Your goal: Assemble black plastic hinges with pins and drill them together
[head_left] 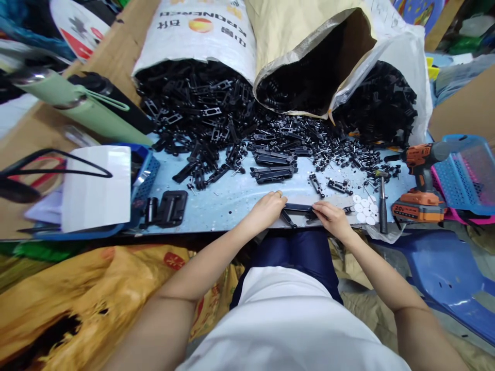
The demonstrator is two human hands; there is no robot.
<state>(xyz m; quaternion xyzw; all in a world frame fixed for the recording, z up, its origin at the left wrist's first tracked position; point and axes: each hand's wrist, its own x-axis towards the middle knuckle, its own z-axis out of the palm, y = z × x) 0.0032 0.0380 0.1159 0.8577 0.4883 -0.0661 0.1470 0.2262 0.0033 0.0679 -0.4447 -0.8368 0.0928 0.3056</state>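
Between my two hands, close to the table's front edge, lies a long black plastic bar (pixel 298 207). My left hand (pixel 270 207) closes its fingers on the bar's left end. At its right end my right hand (pixel 330 216) pinches it between thumb and fingers. A thin black piece (pixel 288 219) angles down below the bar by my left hand. Several long black assembled parts (pixel 274 173) lie just behind. Two small black linked pieces, one of them a hinge-like link (pixel 316 184), rest beyond my right hand. White discs (pixel 365 209) lie to the right of it.
A hammer (pixel 382 203) and an orange cordless drill (pixel 419 180) stand at the right. Heaps of black plastic parts (pixel 201 113) and pins (pixel 328 141) spill from sacks at the back. A blue basket (pixel 149 175) and a green bottle (pixel 96 116) occupy the left.
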